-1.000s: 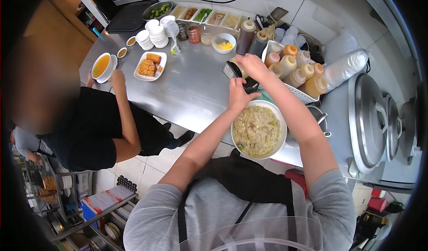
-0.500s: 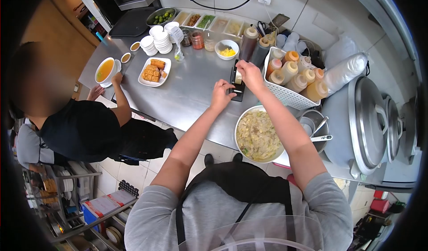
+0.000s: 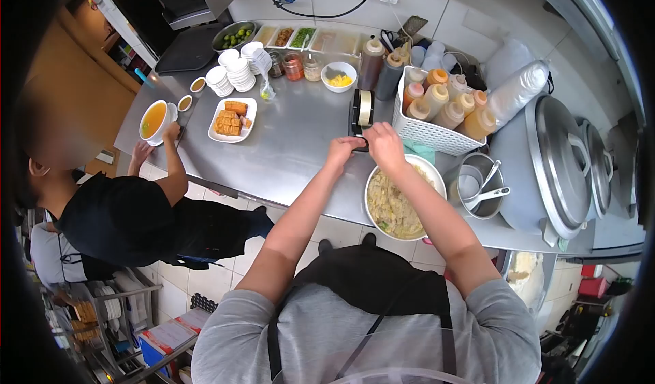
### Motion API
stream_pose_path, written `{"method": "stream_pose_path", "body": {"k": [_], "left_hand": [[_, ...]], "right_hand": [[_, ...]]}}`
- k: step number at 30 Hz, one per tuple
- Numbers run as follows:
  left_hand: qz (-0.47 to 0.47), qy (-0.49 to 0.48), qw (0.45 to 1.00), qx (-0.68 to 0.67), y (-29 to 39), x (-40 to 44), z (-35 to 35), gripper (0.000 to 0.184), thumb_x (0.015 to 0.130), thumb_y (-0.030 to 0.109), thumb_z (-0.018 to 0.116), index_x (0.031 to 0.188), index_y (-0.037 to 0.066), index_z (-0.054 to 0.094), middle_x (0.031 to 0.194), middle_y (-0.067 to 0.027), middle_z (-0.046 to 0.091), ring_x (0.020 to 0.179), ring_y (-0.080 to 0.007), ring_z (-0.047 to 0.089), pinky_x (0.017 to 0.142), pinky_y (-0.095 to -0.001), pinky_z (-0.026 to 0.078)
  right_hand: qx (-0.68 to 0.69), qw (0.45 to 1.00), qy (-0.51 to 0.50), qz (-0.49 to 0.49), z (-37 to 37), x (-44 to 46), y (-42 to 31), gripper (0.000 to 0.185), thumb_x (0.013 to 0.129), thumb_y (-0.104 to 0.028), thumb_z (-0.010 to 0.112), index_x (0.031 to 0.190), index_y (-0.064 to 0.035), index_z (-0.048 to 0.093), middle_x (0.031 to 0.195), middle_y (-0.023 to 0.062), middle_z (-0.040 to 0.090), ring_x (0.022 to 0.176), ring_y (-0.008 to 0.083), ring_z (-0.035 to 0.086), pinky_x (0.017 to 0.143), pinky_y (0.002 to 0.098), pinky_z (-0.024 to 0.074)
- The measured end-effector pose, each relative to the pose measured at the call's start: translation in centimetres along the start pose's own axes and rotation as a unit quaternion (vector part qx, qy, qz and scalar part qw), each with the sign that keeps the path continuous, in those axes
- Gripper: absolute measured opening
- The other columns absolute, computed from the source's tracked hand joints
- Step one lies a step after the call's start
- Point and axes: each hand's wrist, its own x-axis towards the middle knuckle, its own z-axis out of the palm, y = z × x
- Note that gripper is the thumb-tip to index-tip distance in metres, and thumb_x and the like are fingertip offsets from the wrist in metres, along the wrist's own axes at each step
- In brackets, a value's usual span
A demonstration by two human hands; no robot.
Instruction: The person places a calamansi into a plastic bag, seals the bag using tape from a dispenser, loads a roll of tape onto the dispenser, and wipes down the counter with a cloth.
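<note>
A black tape dispenser (image 3: pixel 354 114) with a roll of pale tape (image 3: pixel 366 107) stands on the steel counter, lengthwise in front of me. My left hand (image 3: pixel 343 153) is closed on the near end of the dispenser, thumb and finger at its black edge. Beside it, my right hand (image 3: pixel 385 146) is pinched at the same near end; its fingertips hide whatever lies between them. Just below my right forearm sits a white bowl (image 3: pixel 369 205) full of a pale, chunky food mix (image 3: pixel 396 203).
A white basket of sauce bottles (image 3: pixel 437 136) and a steel pot with utensils (image 3: pixel 497 203) stand to the right. A bowl of yellow pieces (image 3: pixel 339 78) sits behind. Left are a plate of fried food (image 3: pixel 233 120) and a co-worker (image 3: pixel 123 213) holding a soup bowl (image 3: pixel 158 121).
My right hand has moved from the tape roll toward me to the dispenser's near end, uncovering the roll. My left hand stays near that end. The co-worker's hand has shifted on the soup bowl.
</note>
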Motion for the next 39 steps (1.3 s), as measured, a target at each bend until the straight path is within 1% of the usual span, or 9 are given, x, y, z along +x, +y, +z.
{"method": "stream_pose_path", "body": {"k": [10, 13, 15, 18, 21, 25, 31, 33, 39], "left_hand": [[-0.046, 0.007, 0.997, 0.056, 2.2, 0.0, 0.3, 0.021, 0.067, 0.025, 0.066, 0.075, 0.006, 0.066, 0.086, -0.0068, 0.065, 0.085, -0.0165, 0.057, 0.063, -0.03, 0.04], [0.043, 0.037, 0.935, 0.351, 2.2, 0.6, 0.7, 0.015, 0.067, 0.021, 0.066, 0.072, 0.006, 0.066, 0.083, -0.0107, 0.065, 0.085, -0.0226, 0.057, 0.063, -0.034, 0.043], [0.149, 0.14, 0.769, 0.606, 2.0, -0.1, 1.0, 0.011, 0.066, 0.016, 0.064, 0.071, 0.006, 0.066, 0.076, -0.0124, 0.063, 0.082, -0.0276, 0.057, 0.066, -0.0371, 0.045], [0.207, 0.156, 0.797, 0.546, 1.8, -1.3, -0.3, 0.008, 0.066, 0.014, 0.063, 0.067, 0.007, 0.066, 0.072, -0.0129, 0.062, 0.081, -0.0285, 0.057, 0.067, -0.0389, 0.047], [0.223, 0.079, 0.958, 0.164, 1.8, -2.6, -2.6, 0.018, 0.068, 0.019, 0.07, 0.069, 0.004, 0.061, 0.07, -0.0074, 0.063, 0.056, -0.016, 0.057, 0.056, -0.0301, 0.046], [0.101, -0.101, 0.987, -0.075, 4.0, -8.8, -6.0, 0.016, 0.078, 0.009, 0.061, 0.091, 0.006, 0.052, 0.09, -0.0097, 0.062, 0.084, -0.0176, 0.06, 0.074, -0.0299, 0.047], [0.054, -0.055, 0.984, -0.164, 2.8, -15.4, -9.3, 0.019, 0.076, 0.004, 0.061, 0.091, 0.006, 0.05, 0.091, -0.0085, 0.061, 0.084, -0.0176, 0.06, 0.068, -0.0275, 0.048], [0.036, -0.063, 0.986, -0.153, 2.2, -16.2, -9.4, 0.019, 0.076, 0.004, 0.061, 0.092, 0.006, 0.051, 0.093, -0.0082, 0.06, 0.083, -0.0167, 0.059, 0.066, -0.026, 0.047], [0.017, -0.117, 0.987, -0.111, 2.9, -17.2, -6.7, 0.019, 0.076, 0.002, 0.06, 0.093, 0.006, 0.052, 0.095, -0.0069, 0.06, 0.082, -0.0146, 0.058, 0.065, -0.0248, 0.046]], "right_hand": [[0.02, 0.993, -0.093, 0.07, -1.4, -7.1, -6.1, 0.012, 0.061, -0.004, 0.053, 0.072, -0.0051, 0.058, 0.074, 0.0097, 0.052, 0.076, 0.0258, 0.054, 0.068, 0.0363, 0.0454], [0.032, 0.998, -0.032, 0.047, -0.6, -6.8, -6.2, 0.004, 0.067, -0.004, 0.056, 0.068, -0.0036, 0.06, 0.067, 0.0091, 0.052, 0.068, 0.025, 0.053, 0.06, 0.0345, 0.0448], [0.036, 0.996, -0.05, 0.061, -0.5, -6.4, -6.3, 0.003, 0.068, -0.003, 0.056, 0.068, -0.0031, 0.059, 0.066, 0.0105, 0.052, 0.068, 0.0264, 0.053, 0.061, 0.036, 0.0447], [0.072, 0.992, -0.046, 0.091, -0.6, -6.6, -6.6, 0.004, 0.07, -0.003, 0.057, 0.072, -0.0018, 0.06, 0.07, 0.013, 0.054, 0.071, 0.029, 0.054, 0.063, 0.0371, 0.0447], [0.167, 0.978, -0.003, 0.127, -5.6, -6.8, -7.9, 0.018, 0.071, -0.004, 0.06, 0.089, -0.0007, 0.061, 0.079, 0.015, 0.058, 0.076, 0.0292, 0.055, 0.067, 0.0346, 0.0448], [0.18, 0.941, 0.041, 0.285, -12.4, -13.7, -6.0, 0.026, 0.073, -0.001, 0.06, 0.098, -0.0005, 0.058, 0.084, 0.0134, 0.058, 0.074, 0.021, 0.059, 0.066, 0.0296, 0.0476], [0.349, 0.664, 0.055, 0.659, -11.5, -27.9, -1.1, 0.042, 0.074, -0.006, 0.059, 0.112, -0.0032, 0.041, 0.088, 0.0151, 0.057, 0.078, 0.0238, 0.059, 0.068, 0.0345, 0.049], [0.651, 0.397, 0.044, 0.645, -12.2, -26.0, -3.3, 0.038, 0.077, -0.008, 0.053, 0.113, -0.0042, 0.04, 0.094, 0.0171, 0.057, 0.084, 0.0291, 0.059, 0.072, 0.0412, 0.0504], [0.723, 0.342, 0.079, 0.595, -7.8, -26.8, -2.5, 0.039, 0.077, -0.009, 0.048, 0.114, -0.0025, 0.038, 0.104, 0.0203, 0.055, 0.086, 0.0333, 0.059, 0.076, 0.0449, 0.0504]]}}
